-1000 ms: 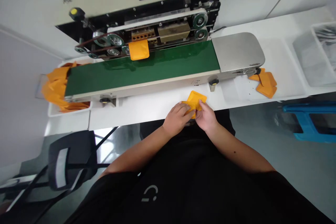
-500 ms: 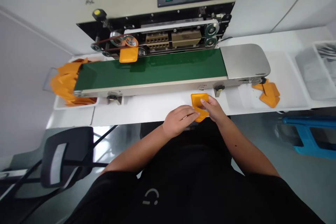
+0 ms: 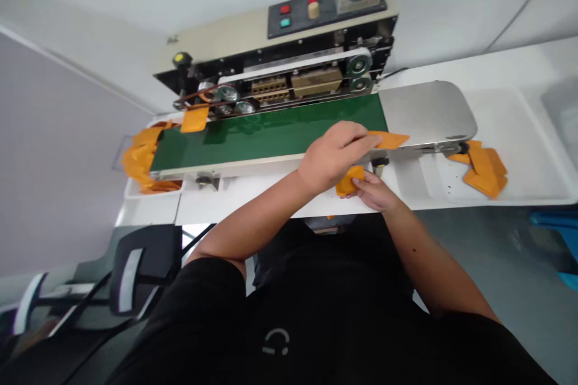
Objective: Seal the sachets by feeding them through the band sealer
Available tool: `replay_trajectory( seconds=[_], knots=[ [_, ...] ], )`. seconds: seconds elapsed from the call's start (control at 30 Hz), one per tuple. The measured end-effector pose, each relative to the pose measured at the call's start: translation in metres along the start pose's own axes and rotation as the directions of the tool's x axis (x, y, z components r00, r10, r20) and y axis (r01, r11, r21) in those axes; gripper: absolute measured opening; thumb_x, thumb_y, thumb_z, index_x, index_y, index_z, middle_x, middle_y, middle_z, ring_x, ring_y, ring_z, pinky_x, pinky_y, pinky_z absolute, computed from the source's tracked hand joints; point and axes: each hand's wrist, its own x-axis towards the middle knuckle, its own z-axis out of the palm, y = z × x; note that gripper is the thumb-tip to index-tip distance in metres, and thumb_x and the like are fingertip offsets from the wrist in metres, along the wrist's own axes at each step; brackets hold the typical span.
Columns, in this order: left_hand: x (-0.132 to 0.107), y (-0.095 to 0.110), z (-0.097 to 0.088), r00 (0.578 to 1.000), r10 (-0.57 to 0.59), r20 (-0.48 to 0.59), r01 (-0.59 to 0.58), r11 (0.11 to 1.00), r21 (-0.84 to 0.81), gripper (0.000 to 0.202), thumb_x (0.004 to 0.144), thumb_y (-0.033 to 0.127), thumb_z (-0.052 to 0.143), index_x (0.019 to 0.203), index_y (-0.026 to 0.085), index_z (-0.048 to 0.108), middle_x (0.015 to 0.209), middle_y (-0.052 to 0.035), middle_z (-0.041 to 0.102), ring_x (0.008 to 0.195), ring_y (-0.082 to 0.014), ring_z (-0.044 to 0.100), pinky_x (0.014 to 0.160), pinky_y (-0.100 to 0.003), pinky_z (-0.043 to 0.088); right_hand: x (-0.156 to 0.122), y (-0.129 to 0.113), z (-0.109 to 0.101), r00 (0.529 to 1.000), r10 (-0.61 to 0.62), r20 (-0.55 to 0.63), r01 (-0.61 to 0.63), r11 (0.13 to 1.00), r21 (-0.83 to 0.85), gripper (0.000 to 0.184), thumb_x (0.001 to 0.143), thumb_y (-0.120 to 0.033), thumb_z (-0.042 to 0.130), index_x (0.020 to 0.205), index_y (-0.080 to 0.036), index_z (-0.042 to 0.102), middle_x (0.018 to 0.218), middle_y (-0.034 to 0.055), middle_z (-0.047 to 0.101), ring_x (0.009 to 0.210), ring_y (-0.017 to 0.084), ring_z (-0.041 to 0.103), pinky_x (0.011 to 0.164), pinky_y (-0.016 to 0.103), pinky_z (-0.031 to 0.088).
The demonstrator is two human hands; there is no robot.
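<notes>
My left hand (image 3: 333, 155) reaches over the front edge of the green conveyor belt (image 3: 266, 135), its fingers pinching a small orange pouch (image 3: 392, 141). That pouch points right, beside the steel end plate (image 3: 427, 113). Below it, near the table's front edge, my right hand (image 3: 377, 192) grips another orange pouch (image 3: 347, 183) between thumb and fingers. At the far left of the band sealing machine (image 3: 293, 83), one more orange pouch (image 3: 194, 120) hangs from the rollers above the belt.
A white bin (image 3: 156, 194) heaped with orange pouches stands under the belt's left end. On the right, a white tray (image 3: 533, 189) holds several orange pouches. A black chair (image 3: 151, 267) is at lower left, and a blue stool (image 3: 560, 225) shows at the right edge.
My left hand has left the right hand's side and moved up to the belt with a pouch. The pouch in the machine has travelled left. The view has shifted a little.
</notes>
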Motion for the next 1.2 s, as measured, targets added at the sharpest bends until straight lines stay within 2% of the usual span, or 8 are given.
replay_trajectory(
  seconds=[0.13, 0.2, 0.4, 0.57, 0.73, 1.0, 1.2],
  knots=[
    [0.029, -0.019, 0.008, 0.987, 0.154, -0.050, -0.149, 0.984, 0.101, 0.023, 0.112, 0.030, 0.050, 0.114, 0.025, 0.072, 0.101, -0.0044, 0.073, 0.096, -0.0189, 0.068, 0.085, -0.037, 0.054, 0.006, -0.001, -0.007, 0.997, 0.028, 0.069, -0.031, 0.999, 0.035, 0.053, 0.083, -0.052, 0.091, 0.117, -0.018, 0.069, 0.097, 0.0087, 0.080, 0.076, 0.022, 0.079, 0.067, 0.033, 0.066],
    [0.041, -0.029, 0.011, 0.983, 0.180, -0.039, -0.172, 0.972, 0.162, 0.024, 0.112, 0.034, 0.049, 0.111, 0.024, 0.070, 0.098, -0.0049, 0.071, 0.092, -0.0186, 0.066, 0.081, -0.037, 0.050, 0.008, -0.002, -0.007, 0.995, 0.037, 0.093, -0.042, 0.998, 0.044, 0.053, 0.084, -0.053, 0.090, 0.118, -0.019, 0.067, 0.095, 0.0081, 0.079, 0.076, 0.022, 0.079, 0.069, 0.034, 0.066],
    [0.068, -0.059, 0.018, 0.989, 0.144, 0.041, -0.150, 0.947, 0.283, 0.038, 0.115, 0.044, 0.035, 0.106, 0.024, 0.066, 0.094, -0.0057, 0.063, 0.093, -0.0214, 0.063, 0.081, -0.039, 0.047, 0.009, -0.003, -0.008, 0.986, 0.064, 0.153, -0.073, 0.996, 0.056, 0.053, 0.087, -0.052, 0.088, 0.120, -0.017, 0.066, 0.098, 0.0094, 0.078, 0.079, 0.021, 0.079, 0.072, 0.033, 0.067],
    [0.086, -0.073, 0.026, 0.990, 0.110, 0.087, -0.134, 0.921, 0.366, 0.040, 0.115, 0.042, 0.030, 0.106, 0.021, 0.063, 0.093, -0.0081, 0.062, 0.098, -0.0249, 0.065, 0.085, -0.042, 0.048, 0.011, -0.004, -0.008, 0.983, 0.069, 0.169, -0.080, 0.995, 0.059, 0.048, 0.090, -0.045, 0.086, 0.123, -0.015, 0.065, 0.100, 0.0103, 0.078, 0.083, 0.021, 0.079, 0.073, 0.034, 0.068],
    [0.092, -0.076, 0.027, 0.988, 0.073, 0.136, -0.124, 0.897, 0.423, 0.034, 0.114, 0.036, 0.032, 0.108, 0.022, 0.062, 0.096, -0.0102, 0.064, 0.107, -0.0285, 0.065, 0.091, -0.045, 0.049, 0.010, -0.007, -0.006, 0.982, 0.090, 0.167, -0.101, 0.993, 0.061, 0.050, 0.089, -0.044, 0.088, 0.124, -0.015, 0.066, 0.104, 0.0104, 0.078, 0.082, 0.020, 0.079, 0.074, 0.034, 0.068],
    [0.092, -0.069, 0.021, 0.985, -0.033, 0.168, -0.054, 0.872, 0.486, 0.018, 0.108, 0.025, 0.046, 0.104, 0.023, 0.064, 0.098, -0.0110, 0.065, 0.109, -0.0309, 0.064, 0.094, -0.048, 0.050, 0.010, -0.009, -0.006, 0.980, 0.115, 0.165, -0.127, 0.990, 0.065, 0.046, 0.092, -0.041, 0.085, 0.123, -0.015, 0.064, 0.104, 0.0108, 0.079, 0.080, 0.019, 0.079, 0.075, 0.032, 0.067],
    [0.084, -0.062, 0.008, 0.984, -0.086, 0.157, -0.015, 0.834, 0.551, 0.013, 0.106, 0.027, 0.051, 0.110, 0.025, 0.063, 0.104, -0.0111, 0.067, 0.111, -0.0311, 0.063, 0.095, -0.048, 0.050, 0.009, -0.008, -0.007, 0.980, 0.100, 0.173, -0.111, 0.992, 0.055, 0.047, 0.093, -0.044, 0.083, 0.125, -0.015, 0.064, 0.102, 0.0111, 0.079, 0.081, 0.021, 0.079, 0.076, 0.034, 0.066]
  ],
)
